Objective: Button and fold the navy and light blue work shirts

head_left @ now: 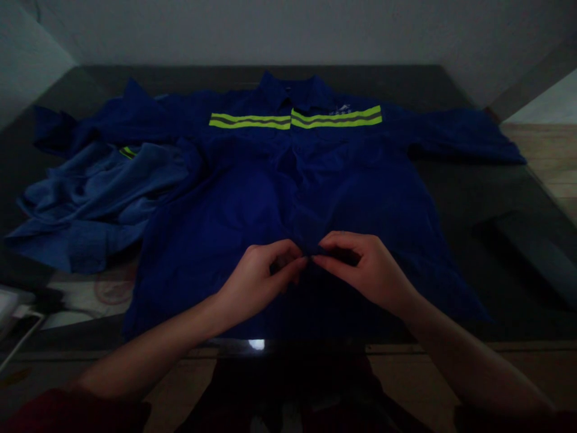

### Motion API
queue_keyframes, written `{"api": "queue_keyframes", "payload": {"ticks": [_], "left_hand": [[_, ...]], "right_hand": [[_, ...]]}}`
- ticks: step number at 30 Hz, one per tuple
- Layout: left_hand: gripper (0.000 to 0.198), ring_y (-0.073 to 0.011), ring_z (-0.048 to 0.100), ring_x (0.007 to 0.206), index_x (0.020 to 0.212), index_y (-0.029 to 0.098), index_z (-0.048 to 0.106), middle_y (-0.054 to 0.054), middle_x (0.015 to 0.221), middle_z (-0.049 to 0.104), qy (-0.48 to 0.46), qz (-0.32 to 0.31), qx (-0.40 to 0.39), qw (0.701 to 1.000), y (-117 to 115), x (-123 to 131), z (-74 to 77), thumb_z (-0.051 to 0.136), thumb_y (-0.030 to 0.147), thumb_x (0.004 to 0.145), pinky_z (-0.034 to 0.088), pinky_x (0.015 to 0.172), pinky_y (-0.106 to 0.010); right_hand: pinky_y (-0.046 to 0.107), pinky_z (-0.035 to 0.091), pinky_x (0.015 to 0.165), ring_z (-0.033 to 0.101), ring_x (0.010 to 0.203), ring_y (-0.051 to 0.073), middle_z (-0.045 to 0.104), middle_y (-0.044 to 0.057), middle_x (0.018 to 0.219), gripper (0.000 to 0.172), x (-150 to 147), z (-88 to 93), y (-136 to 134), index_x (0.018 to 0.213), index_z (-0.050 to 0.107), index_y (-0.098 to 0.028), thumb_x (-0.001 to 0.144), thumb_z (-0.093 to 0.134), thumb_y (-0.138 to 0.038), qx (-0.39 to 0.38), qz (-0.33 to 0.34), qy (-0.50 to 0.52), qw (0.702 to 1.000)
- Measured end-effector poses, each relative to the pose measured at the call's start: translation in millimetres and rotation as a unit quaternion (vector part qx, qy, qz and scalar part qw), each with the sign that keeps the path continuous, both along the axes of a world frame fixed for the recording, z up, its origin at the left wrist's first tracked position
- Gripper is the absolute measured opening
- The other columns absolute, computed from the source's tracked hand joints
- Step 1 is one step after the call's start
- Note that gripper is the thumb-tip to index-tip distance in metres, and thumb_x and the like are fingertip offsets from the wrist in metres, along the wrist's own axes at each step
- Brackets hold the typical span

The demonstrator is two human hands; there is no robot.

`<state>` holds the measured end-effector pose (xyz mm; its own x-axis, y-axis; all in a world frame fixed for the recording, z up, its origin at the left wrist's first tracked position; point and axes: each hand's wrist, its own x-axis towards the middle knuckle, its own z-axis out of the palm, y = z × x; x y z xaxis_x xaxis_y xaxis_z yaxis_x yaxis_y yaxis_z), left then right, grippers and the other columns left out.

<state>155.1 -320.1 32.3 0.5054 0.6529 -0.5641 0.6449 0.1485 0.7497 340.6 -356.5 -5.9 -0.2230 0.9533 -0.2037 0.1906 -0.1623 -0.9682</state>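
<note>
A dark blue work shirt point(234, 198) lies spread out, collar away from me and sleeves out to both sides. Yellow-green reflective bands with grey stripes cross its chest, and a small white logo sits above the right-hand band. My left hand point(270, 264) pinches the front placket low on the shirt between thumb and forefinger. Close beside it, my right hand point(356, 258) pinches the same edge, the fingertips of both nearly touching. Any button between the fingers is too dark and small to make out.
A crumpled lighter blue garment point(103, 186) lies at the left, partly against the shirt. Below it are a paper with a red round mark point(115, 285) and a white charger with cables point(22, 310). A dark flat case point(532, 258) rests on the dark table point(473, 198) at right.
</note>
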Motion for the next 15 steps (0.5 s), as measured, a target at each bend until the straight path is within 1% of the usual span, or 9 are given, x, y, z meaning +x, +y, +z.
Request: {"api": "queue_keyframes", "payload": {"ticks": [5,8,11,15], "left_hand": [[0.019,-0.0070,0.053,0.050,0.075,0.016,0.058,0.004,0.058,0.060,0.005,-0.011,0.047,0.999,-1.0,-0.9,-1.0,0.051,0.026,0.089,0.038,0.049,-0.017],[0.019,-0.0066,0.051,0.050,0.072,0.016,0.057,0.004,0.057,0.057,0.016,-0.023,0.095,0.995,-2.2,-2.2,-3.1,0.052,0.024,0.088,0.037,0.049,-0.016],[0.019,-0.0064,0.050,0.050,0.070,0.016,0.056,0.005,0.055,0.055,0.028,-0.032,0.120,0.992,-3.2,-3.1,-5.8,0.053,0.024,0.087,0.035,0.048,-0.016],[0.018,-0.0062,0.050,0.050,0.069,0.015,0.056,0.005,0.056,0.055,0.035,-0.036,0.146,0.988,-4.3,-3.7,-8.6,0.053,0.022,0.086,0.035,0.049,-0.016]], "right_hand": [[0.024,0.045,0.061,0.059,0.065,0.012,0.064,-0.001,0.071,0.009,1.0,1.1,0.3,0.073,0.065,-0.017,0.082,0.063,-0.020,-0.003,0.007,0.000,1.000],[0.024,0.046,0.063,0.060,0.068,0.013,0.065,0.000,0.072,0.008,0.1,0.5,-1.4,0.077,0.067,-0.018,0.083,0.062,-0.018,0.015,0.014,-0.009,1.000],[0.025,0.046,0.065,0.062,0.070,0.014,0.067,0.001,0.075,0.010,-1.2,-0.7,-3.4,0.081,0.068,-0.018,0.083,0.059,-0.016,0.037,0.027,-0.024,0.999],[0.025,0.045,0.063,0.061,0.068,0.014,0.069,0.001,0.078,0.011,-1.3,-1.5,-4.9,0.086,0.069,-0.018,0.082,0.060,-0.014,0.030,0.044,-0.041,0.998]]}}
